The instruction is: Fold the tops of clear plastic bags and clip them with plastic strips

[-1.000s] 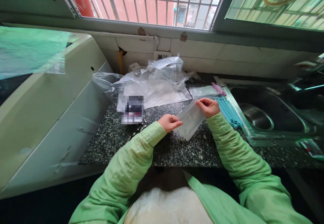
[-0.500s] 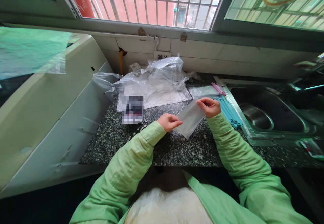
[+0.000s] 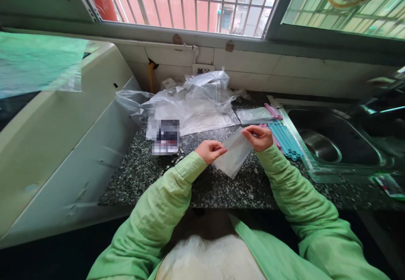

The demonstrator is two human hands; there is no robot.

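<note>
Between my hands a small clear plastic bag [image 3: 233,155] is stretched above the dark speckled counter [image 3: 230,193]. My left hand [image 3: 210,151] pinches its left edge between thumb and fingers. At the upper right corner, my right hand [image 3: 259,137] pinches it too. Just right of my right hand lie several turquoise strips [image 3: 287,141], with pink strips [image 3: 272,111] behind and partly under them. A flat clear bag [image 3: 255,115] rests beyond the held one.
A heap of clear plastic bags [image 3: 196,103] lies at the back by the wall. A pixelated packet [image 3: 165,138] sits before it. To the right is a steel sink [image 3: 357,149] holding a metal bowl [image 3: 321,146]. A pale slanted appliance [image 3: 79,107] borders the left.
My right hand has shifted slightly left and down, toward my left hand, and the held bag is less taut. More of the turquoise and pink strips shows. My left hand has barely moved.
</note>
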